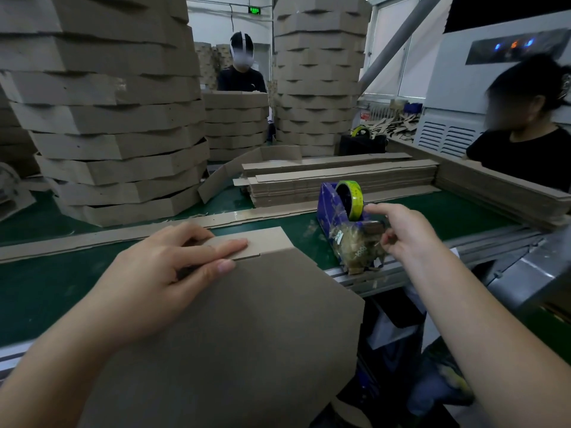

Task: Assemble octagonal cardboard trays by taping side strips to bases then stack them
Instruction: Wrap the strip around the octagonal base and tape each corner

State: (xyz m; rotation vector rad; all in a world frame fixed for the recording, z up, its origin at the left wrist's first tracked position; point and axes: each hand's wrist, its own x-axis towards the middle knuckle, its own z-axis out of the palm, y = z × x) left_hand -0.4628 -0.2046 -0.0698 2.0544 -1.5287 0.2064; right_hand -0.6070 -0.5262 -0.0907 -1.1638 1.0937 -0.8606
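Pressing down with left hand (173,261), fingers straight and flat across strip (262,239) where it meets the far edge of base (247,329). Reaching with right hand (401,234) to dispenser (333,220), index finger stretched over its top beside tape roll (352,193), thumb and other fingers curled near the cutter; pinching tape or not, cannot tell. Base overhanging the near edge of green belt (46,279), just left of dispenser. Farther along the belt, long strip (108,239) lying flat. Behind it, pile (340,180) of flat strips and tall tray stacks (117,118). Beyond, one person (242,72) between stacks, another (531,143) at right.
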